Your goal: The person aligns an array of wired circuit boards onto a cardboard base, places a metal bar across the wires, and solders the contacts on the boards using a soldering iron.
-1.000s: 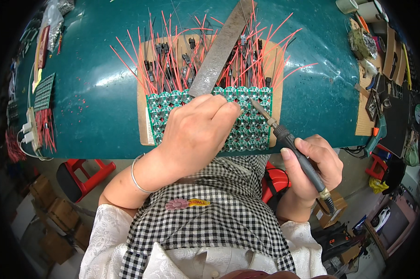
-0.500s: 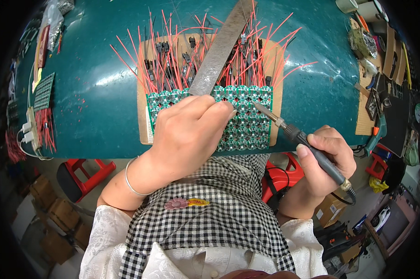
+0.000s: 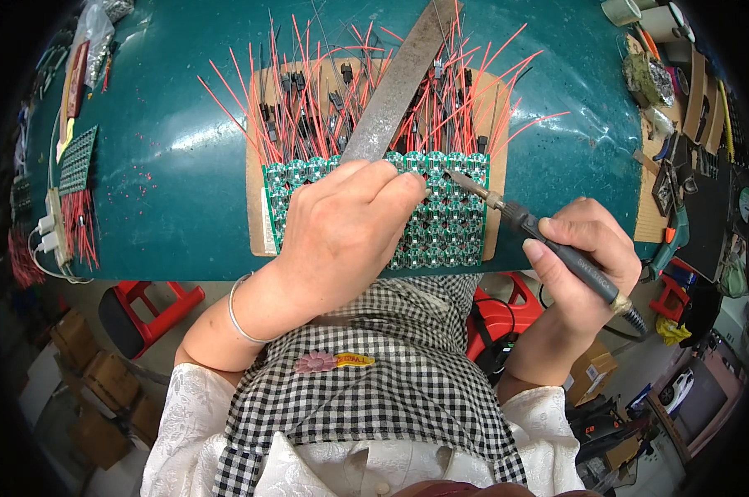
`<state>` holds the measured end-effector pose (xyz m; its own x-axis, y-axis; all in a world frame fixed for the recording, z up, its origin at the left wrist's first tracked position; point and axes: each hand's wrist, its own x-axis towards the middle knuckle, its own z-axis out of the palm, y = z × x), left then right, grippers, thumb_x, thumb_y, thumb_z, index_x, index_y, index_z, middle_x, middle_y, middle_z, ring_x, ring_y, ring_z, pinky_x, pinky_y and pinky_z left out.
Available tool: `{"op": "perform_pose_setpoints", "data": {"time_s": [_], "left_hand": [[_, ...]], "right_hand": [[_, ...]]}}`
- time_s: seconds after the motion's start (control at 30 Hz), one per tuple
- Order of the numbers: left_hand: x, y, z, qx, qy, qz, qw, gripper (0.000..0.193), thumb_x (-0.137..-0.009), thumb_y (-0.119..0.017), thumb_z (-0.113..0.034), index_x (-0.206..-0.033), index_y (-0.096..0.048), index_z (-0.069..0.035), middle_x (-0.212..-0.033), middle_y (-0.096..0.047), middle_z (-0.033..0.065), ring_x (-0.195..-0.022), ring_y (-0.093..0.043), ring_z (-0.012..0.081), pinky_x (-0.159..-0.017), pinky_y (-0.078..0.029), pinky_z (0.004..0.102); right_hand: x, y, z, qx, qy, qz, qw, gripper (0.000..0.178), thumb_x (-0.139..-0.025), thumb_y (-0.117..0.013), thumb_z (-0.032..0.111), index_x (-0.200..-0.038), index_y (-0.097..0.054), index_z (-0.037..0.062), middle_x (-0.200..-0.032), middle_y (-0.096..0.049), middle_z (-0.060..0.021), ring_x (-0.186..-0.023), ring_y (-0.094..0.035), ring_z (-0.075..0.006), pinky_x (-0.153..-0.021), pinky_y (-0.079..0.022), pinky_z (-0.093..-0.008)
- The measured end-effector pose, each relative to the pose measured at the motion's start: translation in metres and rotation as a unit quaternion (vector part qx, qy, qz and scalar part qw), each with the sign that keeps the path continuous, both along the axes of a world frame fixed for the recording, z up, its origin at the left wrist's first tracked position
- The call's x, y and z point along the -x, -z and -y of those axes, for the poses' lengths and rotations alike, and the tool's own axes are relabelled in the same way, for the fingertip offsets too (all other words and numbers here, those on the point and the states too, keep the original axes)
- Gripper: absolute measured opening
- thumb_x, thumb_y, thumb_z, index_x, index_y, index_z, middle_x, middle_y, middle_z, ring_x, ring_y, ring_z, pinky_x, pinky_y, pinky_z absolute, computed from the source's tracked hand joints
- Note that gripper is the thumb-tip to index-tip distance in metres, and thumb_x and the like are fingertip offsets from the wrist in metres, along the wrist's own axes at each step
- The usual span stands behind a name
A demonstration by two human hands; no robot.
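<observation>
A green panel of small circuit boards [image 3: 445,224] lies on a brown board [image 3: 496,108] near the table's front edge. Red and black wires [image 3: 308,108] with black connectors fan out from its far side. My left hand [image 3: 345,215] is closed over the panel's left-middle part, its fingertips pinched; what they hold, if anything, is hidden. In my right hand [image 3: 588,257] is a soldering iron [image 3: 548,247], gripped like a pen, its tip at the panel's upper right rows. A flat metal bar [image 3: 399,91] lies slanted across the wires, its near end beside my left hand.
At the left lie another wired circuit panel [image 3: 78,161] and a power strip [image 3: 53,215]. Cups [image 3: 663,21], a cardboard piece [image 3: 652,203] and assorted tools crowd the right side. Red stools [image 3: 147,319] stand below the table's near edge.
The soldering iron's tip has shifted slightly left and away from me, and my right hand has moved a little farther away. My left hand has edged slightly right along the panel.
</observation>
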<state>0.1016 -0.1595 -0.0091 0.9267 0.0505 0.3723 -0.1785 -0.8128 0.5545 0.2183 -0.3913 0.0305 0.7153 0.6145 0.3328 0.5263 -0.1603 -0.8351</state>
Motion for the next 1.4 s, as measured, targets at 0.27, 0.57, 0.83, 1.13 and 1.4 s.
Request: {"op": "perform_pose_setpoints", "data": {"time_s": [0.27, 0.57, 0.83, 1.13, 1.4], "left_hand": [[-0.001, 0.008, 0.0, -0.003, -0.002, 0.03, 1.0, 0.021, -0.075, -0.068, -0.001, -0.095, -0.063, -0.007, -0.076, -0.055, 0.0066, -0.068, -0.061, 0.0253, -0.054, -0.05, 0.0383], [0.006, -0.016, -0.004, 0.06, 0.011, 0.019, 0.998, 0.018, -0.075, -0.081, 0.005, -0.086, -0.068, -0.002, -0.07, -0.06, 0.0073, -0.06, -0.059, 0.0233, -0.054, -0.046, 0.0345], [0.017, -0.01, 0.0, 0.06, 0.028, 0.005, 0.998, 0.017, -0.075, -0.081, 0.005, -0.088, -0.07, -0.002, -0.07, -0.061, 0.0083, -0.058, -0.06, 0.0239, -0.053, -0.046, 0.0352], [0.017, -0.006, 0.004, 0.038, 0.019, -0.014, 0.999, 0.018, -0.076, -0.081, 0.003, -0.09, -0.071, -0.001, -0.07, -0.059, 0.0093, -0.06, -0.06, 0.026, -0.055, -0.048, 0.0377], [0.015, -0.004, 0.005, 0.022, 0.02, -0.014, 0.999, 0.018, -0.075, -0.081, 0.003, -0.091, -0.071, -0.001, -0.069, -0.059, 0.0093, -0.059, -0.06, 0.0258, -0.054, -0.048, 0.0375]], "right_hand": [[-0.008, -0.008, -0.003, 0.027, -0.009, -0.048, 0.998, 0.025, -0.064, -0.083, -0.003, -0.088, -0.075, -0.0055, -0.075, -0.068, -0.0127, -0.063, -0.062, -0.0171, -0.057, -0.044, -0.0276], [0.0, 0.004, 0.025, -0.102, 0.033, -0.06, 0.992, 0.026, -0.065, -0.082, -0.004, -0.088, -0.071, -0.0062, -0.073, -0.066, -0.0121, -0.062, -0.057, -0.0169, -0.057, -0.04, -0.0287], [0.028, 0.011, 0.026, -0.093, 0.041, -0.039, 0.994, 0.027, -0.064, -0.083, -0.006, -0.088, -0.069, -0.0063, -0.072, -0.066, -0.0113, -0.06, -0.06, -0.0192, -0.056, -0.042, -0.0313], [0.034, 0.013, 0.017, -0.041, 0.052, -0.022, 0.998, 0.024, -0.066, -0.084, -0.005, -0.084, -0.069, -0.0056, -0.07, -0.065, -0.0116, -0.058, -0.059, -0.0171, -0.053, -0.042, -0.0281], [0.031, 0.01, 0.013, -0.015, 0.026, -0.011, 0.999, 0.024, -0.066, -0.084, -0.006, -0.085, -0.07, -0.0058, -0.071, -0.066, -0.0129, -0.058, -0.061, -0.0175, -0.053, -0.044, -0.0285]]}}
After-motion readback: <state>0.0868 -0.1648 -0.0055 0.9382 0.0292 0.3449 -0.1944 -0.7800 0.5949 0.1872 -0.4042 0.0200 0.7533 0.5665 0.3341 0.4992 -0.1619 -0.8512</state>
